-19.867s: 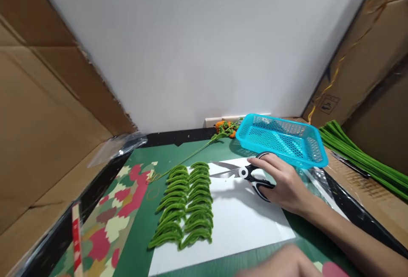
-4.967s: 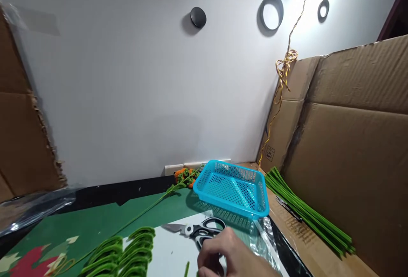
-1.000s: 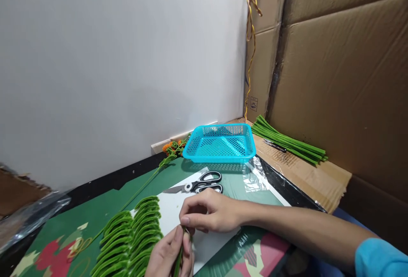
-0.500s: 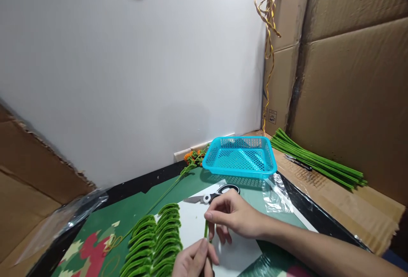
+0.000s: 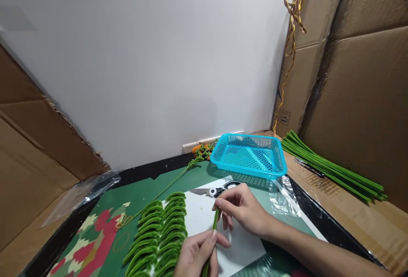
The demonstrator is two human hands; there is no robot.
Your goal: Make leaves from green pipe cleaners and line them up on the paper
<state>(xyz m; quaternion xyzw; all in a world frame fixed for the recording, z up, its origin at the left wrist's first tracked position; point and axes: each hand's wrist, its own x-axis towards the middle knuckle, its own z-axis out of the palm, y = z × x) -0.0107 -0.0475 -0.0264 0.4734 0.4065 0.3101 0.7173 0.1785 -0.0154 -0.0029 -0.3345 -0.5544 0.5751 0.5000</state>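
Observation:
My left hand (image 5: 202, 251) pinches a green pipe cleaner (image 5: 216, 218) near the bottom of the view, its lower end running down past the fingers. The upper end of that same piece sits between thumb and forefinger of my right hand (image 5: 240, 207). Just left of my hands, curved green pipe-cleaner pieces (image 5: 174, 221) lie in two stacked columns. White paper (image 5: 197, 209) is under my hands. Behind my right hand lie scissors (image 5: 213, 191) with black and white handles, partly covered by that hand.
A turquoise perforated basket (image 5: 248, 170) stands at the back. Beside it lies an orange flower (image 5: 200, 149) on a long green stem. Straight green pipe cleaners (image 5: 334, 168) and small snips (image 5: 309, 167) rest on cardboard at the right. Cardboard walls (image 5: 366, 89) flank the table.
The view has turned left, so everything appears shifted right. More of the pipe cleaner shows between my hands, and it now leans to the right. Both hands keep their pinch.

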